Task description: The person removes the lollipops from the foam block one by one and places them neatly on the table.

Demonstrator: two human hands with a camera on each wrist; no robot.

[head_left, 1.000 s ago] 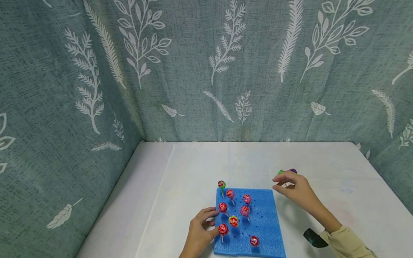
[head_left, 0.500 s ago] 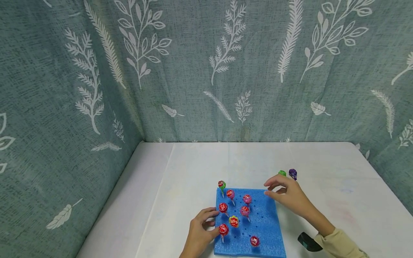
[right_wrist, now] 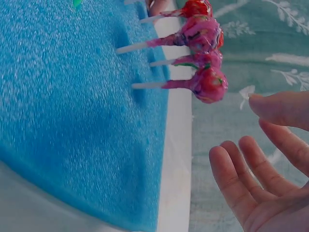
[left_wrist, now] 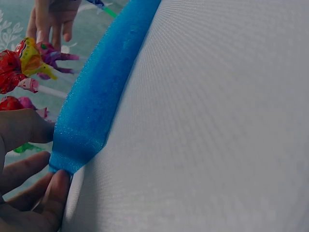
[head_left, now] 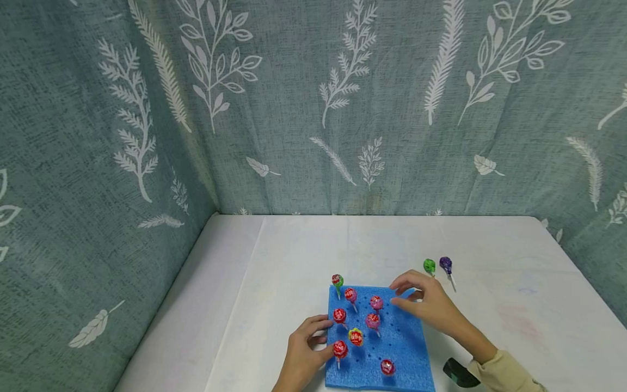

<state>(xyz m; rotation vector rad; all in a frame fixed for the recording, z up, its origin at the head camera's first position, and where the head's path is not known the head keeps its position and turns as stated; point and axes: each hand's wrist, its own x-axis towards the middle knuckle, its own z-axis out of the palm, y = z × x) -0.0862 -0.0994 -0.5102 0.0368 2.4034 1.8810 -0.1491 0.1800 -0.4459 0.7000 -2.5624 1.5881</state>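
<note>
Head view, left to right. The left hand (head_left: 305, 354) rests at the 9 o'clock edge of the blue perforated foam block (head_left: 392, 348), fingers curled round that edge and pinching it, as the left wrist view confirms. The block lies on the white cloth-covered table (head_left: 274, 283) and carries eight wrapped lollipops standing on thin white sticks; the pink wrapped lollipop (head_left: 376, 302) stands nearest the right hand (head_left: 425, 306), at the hand's 9 o'clock. The right hand hovers over the block's 1 o'clock corner, fingers spread and relaxed, grasping nothing. A green lollipop (head_left: 429, 266) and a purple lollipop (head_left: 445, 264) lie on the table at the block's 1 o'clock. Judgement: each lollipop is light, its head hard but its wrapper slick and its stick slender; a pinch on the stick just below the head suits best. The foam is soft and yields.
</note>
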